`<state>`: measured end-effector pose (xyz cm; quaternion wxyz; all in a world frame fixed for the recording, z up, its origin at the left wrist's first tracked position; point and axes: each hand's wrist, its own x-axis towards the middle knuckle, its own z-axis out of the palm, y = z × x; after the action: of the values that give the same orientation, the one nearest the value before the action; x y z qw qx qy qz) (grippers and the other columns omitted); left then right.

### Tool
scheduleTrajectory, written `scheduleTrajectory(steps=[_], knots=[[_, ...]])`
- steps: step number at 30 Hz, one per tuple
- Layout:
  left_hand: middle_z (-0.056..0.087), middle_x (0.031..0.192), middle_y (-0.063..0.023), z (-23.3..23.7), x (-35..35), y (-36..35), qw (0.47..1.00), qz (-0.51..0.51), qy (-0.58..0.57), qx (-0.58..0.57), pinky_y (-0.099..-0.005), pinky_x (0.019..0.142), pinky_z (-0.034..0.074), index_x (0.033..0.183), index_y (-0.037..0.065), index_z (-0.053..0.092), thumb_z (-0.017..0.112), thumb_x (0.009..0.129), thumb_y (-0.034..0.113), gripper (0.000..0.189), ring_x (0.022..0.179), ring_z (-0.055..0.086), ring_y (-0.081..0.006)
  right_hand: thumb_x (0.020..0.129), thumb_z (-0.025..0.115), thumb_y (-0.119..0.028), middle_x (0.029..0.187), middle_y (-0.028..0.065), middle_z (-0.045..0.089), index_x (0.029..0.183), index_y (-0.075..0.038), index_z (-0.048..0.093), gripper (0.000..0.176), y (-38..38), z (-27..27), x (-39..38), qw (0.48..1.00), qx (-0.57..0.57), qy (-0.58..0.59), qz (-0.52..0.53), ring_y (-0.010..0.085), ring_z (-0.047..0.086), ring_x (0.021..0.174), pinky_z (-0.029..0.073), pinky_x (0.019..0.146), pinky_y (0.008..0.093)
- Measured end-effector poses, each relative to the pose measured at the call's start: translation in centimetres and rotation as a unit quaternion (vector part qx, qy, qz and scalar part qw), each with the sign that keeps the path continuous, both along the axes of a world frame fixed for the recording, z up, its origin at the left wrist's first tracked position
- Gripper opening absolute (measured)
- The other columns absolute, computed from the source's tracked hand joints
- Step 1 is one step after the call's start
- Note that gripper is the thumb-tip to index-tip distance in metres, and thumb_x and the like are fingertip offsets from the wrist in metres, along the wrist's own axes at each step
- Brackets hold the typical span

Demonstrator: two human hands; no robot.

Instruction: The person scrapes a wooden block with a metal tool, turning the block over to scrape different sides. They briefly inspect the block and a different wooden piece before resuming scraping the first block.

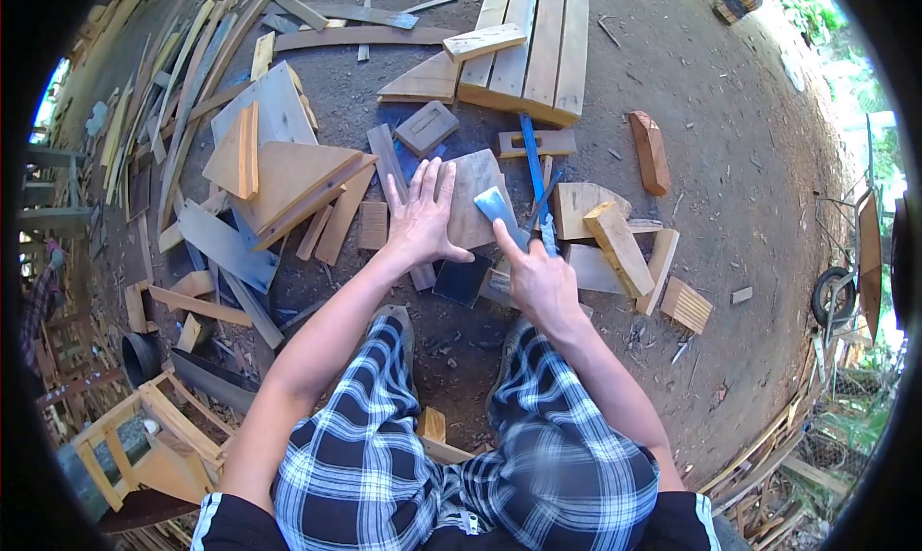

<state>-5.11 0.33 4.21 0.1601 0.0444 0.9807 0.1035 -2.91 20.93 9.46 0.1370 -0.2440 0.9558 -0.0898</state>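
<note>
My left hand [423, 217] lies with its fingers spread on the left part of a flat, greyish-brown wooden board [471, 171]. In my right hand [544, 280] is a flat-bladed metal tool [496, 205], its broad shiny blade over the board's right edge. The index finger stretches along the blade, and the palm hides the handle. Just beyond that hand, a long blue bar [531, 152] and a thin dark rod lie close together; how they join is hidden. A dark square piece [462, 281] sits on the ground below the board.
A slatted wooden piece [528, 47] lies ahead. Stacked boards [288, 171] are at left, beside long scrap strips [192, 71]. Wood blocks [619, 248] and a reddish block [649, 152] lie to the right. A wooden frame [144, 445] stands at lower left, a wheel [833, 295] at far right.
</note>
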Motion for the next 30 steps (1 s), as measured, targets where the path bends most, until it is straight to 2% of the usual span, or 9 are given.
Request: scheduleTrajectory(steps=[8,16,20,21,22,24,26,28,30], knots=[[0.005,0.157,-0.0156,-1.4,0.0,-0.3,1.000,0.009,0.001,0.023,-0.0669,0.111,0.003,0.152,0.007,0.002,0.085,0.041,0.062,0.149,0.146,0.002,-0.0333,0.081,0.056,-0.008,0.079,0.0181,0.063,0.138,-0.015,0.047,0.058,-1.7,-2.1,-2.5,0.996,-0.036,0.087,0.000,0.0299,0.068,0.061,0.055,0.053,0.0382],[-0.001,0.159,-0.0136,-1.5,0.2,0.0,1.000,0.019,-0.002,0.021,-0.0675,0.111,0.002,0.152,0.008,-0.002,0.083,0.040,0.067,0.153,0.147,-0.002,-0.0340,0.081,0.058,-0.010,0.078,0.0176,0.062,0.142,-0.018,0.042,0.063,0.2,-0.8,0.6,0.999,0.020,0.032,-0.006,0.0315,0.068,0.065,0.056,0.055,0.0380],[-0.001,0.159,-0.0132,-1.0,0.0,0.1,1.000,0.015,-0.021,-0.004,-0.0689,0.110,0.002,0.152,0.008,-0.004,0.082,0.039,0.070,0.155,0.147,-0.003,-0.0335,0.085,0.054,-0.008,0.091,0.0214,0.066,0.143,-0.015,0.039,0.060,-1.3,-3.2,-4.0,0.996,-0.084,-0.012,-0.028,0.0303,0.069,0.070,0.056,0.058,0.0367],[-0.002,0.159,-0.0133,-1.2,0.0,0.0,1.000,0.017,-0.015,-0.004,-0.0691,0.109,0.001,0.152,0.008,-0.005,0.080,0.038,0.072,0.156,0.147,-0.003,-0.0335,0.092,0.049,-0.014,0.097,0.0224,0.066,0.143,-0.011,0.038,0.052,-1.1,-4.0,-5.2,0.973,-0.217,-0.070,-0.047,0.0250,0.068,0.066,0.055,0.058,0.0344],[-0.003,0.159,-0.0140,-1.6,0.1,-0.2,1.000,0.014,-0.012,0.000,-0.0691,0.109,0.001,0.152,0.009,-0.005,0.079,0.037,0.075,0.157,0.147,-0.003,-0.0333,0.098,0.046,-0.021,0.093,0.0203,0.066,0.145,-0.012,0.035,0.050,-0.7,-0.6,-5.1,0.865,-0.347,-0.318,-0.172,0.0205,0.066,0.062,0.055,0.057,0.0330],[-0.003,0.159,-0.0151,-1.1,0.0,-0.1,1.000,0.013,-0.020,0.003,-0.0687,0.109,0.001,0.152,0.007,-0.005,0.077,0.037,0.077,0.158,0.147,-0.003,-0.0336,0.100,0.042,-0.018,0.080,0.0083,0.061,0.145,-0.009,0.031,0.048,1.3,0.4,-4.3,0.617,-0.544,-0.514,-0.245,0.0159,0.061,0.057,0.051,0.050,0.0272],[-0.003,0.159,-0.0154,-1.7,0.2,-0.2,1.000,0.007,-0.014,0.008,-0.0685,0.109,0.000,0.151,0.005,-0.005,0.077,0.037,0.077,0.158,0.147,-0.003,-0.0339,0.101,0.043,-0.020,0.081,0.0077,0.059,0.140,-0.005,0.032,0.044,2.4,0.0,-3.3,0.524,-0.590,-0.559,-0.254,0.0155,0.063,0.060,0.052,0.047,0.0263],[-0.002,0.159,-0.0158,-1.6,0.1,-0.2,1.000,0.003,0.001,0.008,-0.0682,0.110,0.000,0.151,0.003,-0.005,0.077,0.037,0.078,0.158,0.147,-0.003,-0.0341,0.101,0.043,-0.022,0.085,0.0078,0.058,0.131,-0.002,0.039,0.036,2.4,-0.9,-3.1,0.534,-0.551,-0.565,-0.304,0.0146,0.064,0.063,0.055,0.050,0.0273],[-0.002,0.159,-0.0170,-1.0,0.1,-0.2,1.000,0.002,-0.007,0.010,-0.0681,0.110,0.000,0.150,-0.001,-0.003,0.076,0.038,0.078,0.158,0.147,-0.002,-0.0342,0.102,0.041,-0.022,0.088,0.0096,0.056,0.126,-0.002,0.039,0.032,2.3,-3.4,-3.2,0.639,-0.475,-0.529,-0.293,0.0158,0.066,0.065,0.057,0.051,0.0293]])
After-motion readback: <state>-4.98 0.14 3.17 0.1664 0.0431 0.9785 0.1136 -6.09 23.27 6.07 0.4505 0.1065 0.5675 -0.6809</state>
